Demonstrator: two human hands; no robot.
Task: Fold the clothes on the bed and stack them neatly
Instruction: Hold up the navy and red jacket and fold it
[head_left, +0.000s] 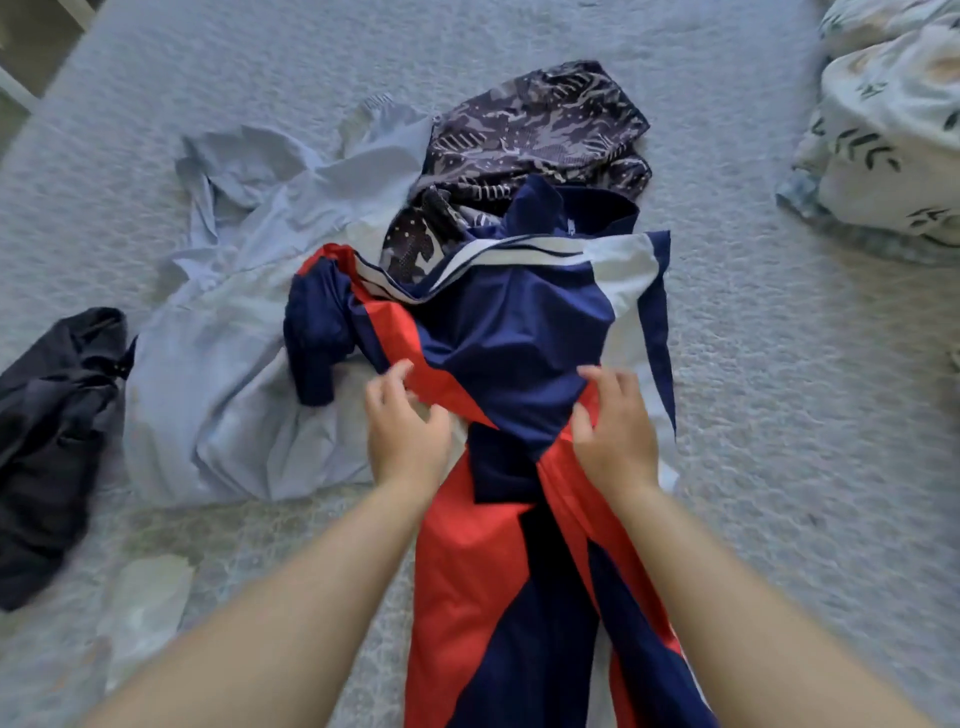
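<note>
Head view shows a person's two bare hands working on a red, navy and white jacket (498, 332) that lies crumpled across the middle of the bed (727, 130), its lower part trailing toward the person between the forearms. Left hand (408, 423) has fingers curled onto a red panel at the jacket's left side; right hand (615, 428) pinches red fabric at the right side with bent fingers. Both grips sit at matching height, which suggests the garment is being drawn taut and squared before its first fold. Motion blur softens the fingertips, so the left hand's hold looks like a pinch but may be only a light gather. A pale blue shirt (234, 338) lies rumpled beside and partly under the jacket to the left; a dark patterned garment (540, 130) sits bunched just beyond the collar, touching it. A black garment (52, 441) lies apart at the left edge. A printed quilt (893, 130) is heaped at the far right. No folded stack is visible; the task appears to be at an early stage.
</note>
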